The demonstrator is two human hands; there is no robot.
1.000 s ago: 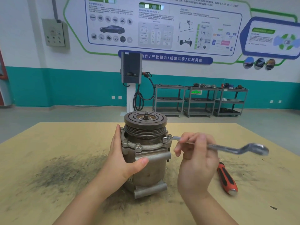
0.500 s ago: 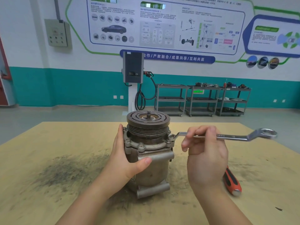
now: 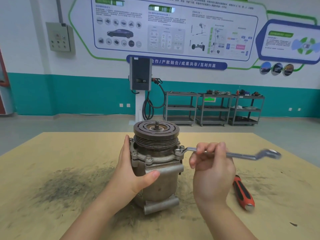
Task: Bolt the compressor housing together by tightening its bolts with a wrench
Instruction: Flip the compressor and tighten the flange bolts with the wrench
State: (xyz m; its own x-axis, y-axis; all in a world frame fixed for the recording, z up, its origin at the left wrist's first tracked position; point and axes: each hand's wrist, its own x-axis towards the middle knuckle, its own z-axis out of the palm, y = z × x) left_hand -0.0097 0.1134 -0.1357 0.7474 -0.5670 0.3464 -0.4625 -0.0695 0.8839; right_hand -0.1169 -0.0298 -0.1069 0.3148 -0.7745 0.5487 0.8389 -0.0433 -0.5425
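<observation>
Workshop room, teal-banded wall with posters, charging post and metal carts at the back. Head view, the only one: tan table (image 3: 52,153) with a dark grease smear left of centre. Compressor housing (image 3: 155,170) stands upright mid-table, pulley end up, flange bolts showing around its collar.

Left hand (image 3: 129,175) wraps the housing's left side, palm against the body, thumb across the front, steadying it. Right hand (image 3: 212,168) has its fingers curled round the shank of the wrench (image 3: 233,154), gripping near the middle. The wrench's near ring end sits on the bolt (image 3: 180,149) at the right of the flange; its far ring end sticks out right and is motion-blurred. Red-handled screwdriver (image 3: 243,193) lies on the table right of the housing, untouched.

Step in hand, by my read: tightening the right-side flange bolt, mid-swing. Next move likely calls for finishing the swing, lifting and reseating the ring for another bite while the left hand resists the turning, then moving on to the other flange bolts; how tight any of them are cannot be told.

Versus half a second ago: the wrench's far end has dropped lower and swung toward the viewer, right hand following; left hand's hold and the housing's position unchanged; screwdriver unmoved.
</observation>
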